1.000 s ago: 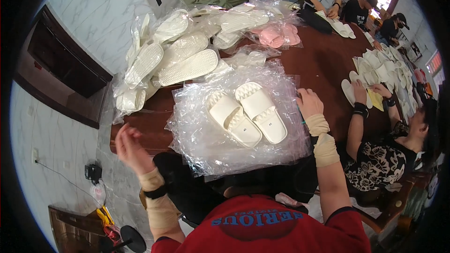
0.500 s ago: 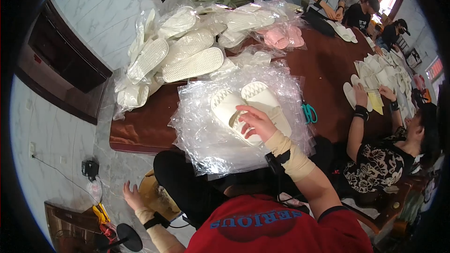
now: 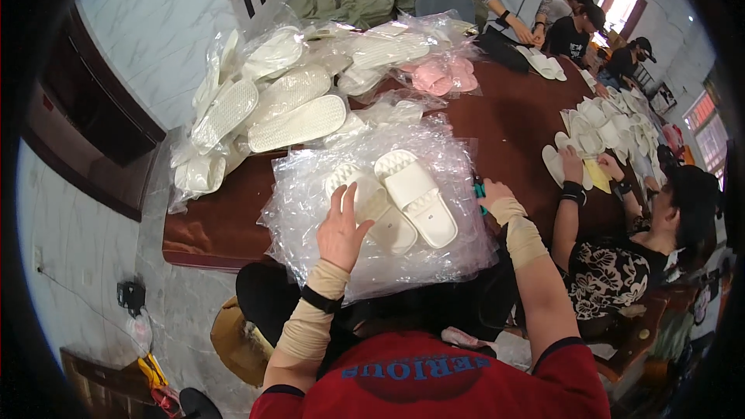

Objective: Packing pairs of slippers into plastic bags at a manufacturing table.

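Note:
Two white slide slippers lie side by side on a stack of clear plastic bags (image 3: pixel 310 260) in front of me. The left slipper (image 3: pixel 392 229) is partly behind my left hand (image 3: pixel 341 233), which hovers over its outer edge with fingers spread. Uncovered and toe end away from me, the right slipper (image 3: pixel 433 217) shows its quilted footbed and plain strap. At the stack's right edge, my right hand (image 3: pixel 497 194) has its fingers curled on the teal handles of a pair of scissors (image 3: pixel 479 186); the blades are hidden.
Bagged white slippers (image 3: pixel 299 122) are heaped at the table's far left, with a bagged pink pair (image 3: pixel 444 76) beside them. Seated close on my right, a co-worker (image 3: pixel 621 264) handles white slippers by a large pile (image 3: pixel 613 128). A cardboard box (image 3: pixel 237 341) stands on the floor at left.
My right hand has left the slippers and moved right to the scissors. My left hand has come up from beside the table to the left slipper. The view has shifted slightly.

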Demonstrator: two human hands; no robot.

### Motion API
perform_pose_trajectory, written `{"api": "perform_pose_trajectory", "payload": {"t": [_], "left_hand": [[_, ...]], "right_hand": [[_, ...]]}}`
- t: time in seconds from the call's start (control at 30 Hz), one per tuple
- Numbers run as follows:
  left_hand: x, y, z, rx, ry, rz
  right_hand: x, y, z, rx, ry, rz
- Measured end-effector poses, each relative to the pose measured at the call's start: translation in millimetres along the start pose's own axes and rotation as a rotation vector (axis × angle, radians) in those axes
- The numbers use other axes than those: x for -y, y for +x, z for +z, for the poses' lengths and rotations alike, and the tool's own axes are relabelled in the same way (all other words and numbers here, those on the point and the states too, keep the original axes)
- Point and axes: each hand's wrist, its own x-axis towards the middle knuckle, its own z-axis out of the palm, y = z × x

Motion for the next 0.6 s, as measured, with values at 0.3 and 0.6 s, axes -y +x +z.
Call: {"api": "perform_pose_trajectory", "payload": {"t": [0.3,0.6], "left_hand": [[26.2,5.8,-28.9,0.079,-0.890,-0.456],[54.2,-24.0,-164.7,-0.583,-0.896,-0.275]], "right_hand": [[9.3,12.7,12.9,-0.152,-0.067,-0.040],[7.3,-3.9,-17.0,-0.386,-0.043,0.008]]}}
